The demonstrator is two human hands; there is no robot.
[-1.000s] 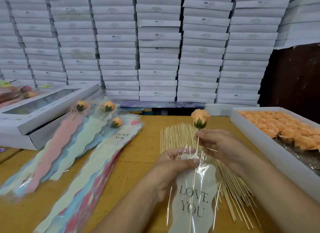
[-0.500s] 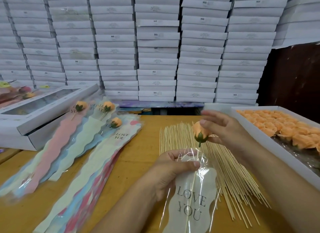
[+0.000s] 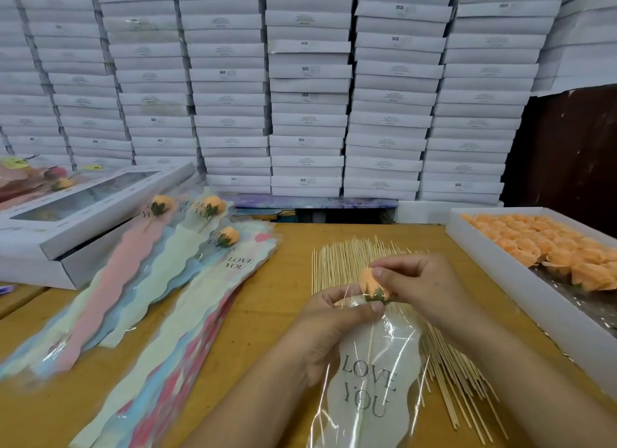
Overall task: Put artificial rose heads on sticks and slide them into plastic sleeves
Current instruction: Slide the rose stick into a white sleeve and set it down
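Near the bench's front edge, the left hand (image 3: 329,317) pinches the mouth of the plastic sleeve (image 3: 374,391) while the right hand (image 3: 414,284) closes its grip on the rose head (image 3: 372,285), whose stick (image 3: 370,344) is already inside. Pushing too hard could pop the head off the stick, or its calyx could snag and crease the film if the mouth closes.

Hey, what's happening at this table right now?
A person is packing artificial roses. The right hand pinches an orange rose head on a stick and feeds it into a clear "LOVE YOU" sleeve, whose mouth the left hand grips. The stick is already inside. Loose sticks lie beneath, finished sleeved roses at left, a tray of rose heads at right.
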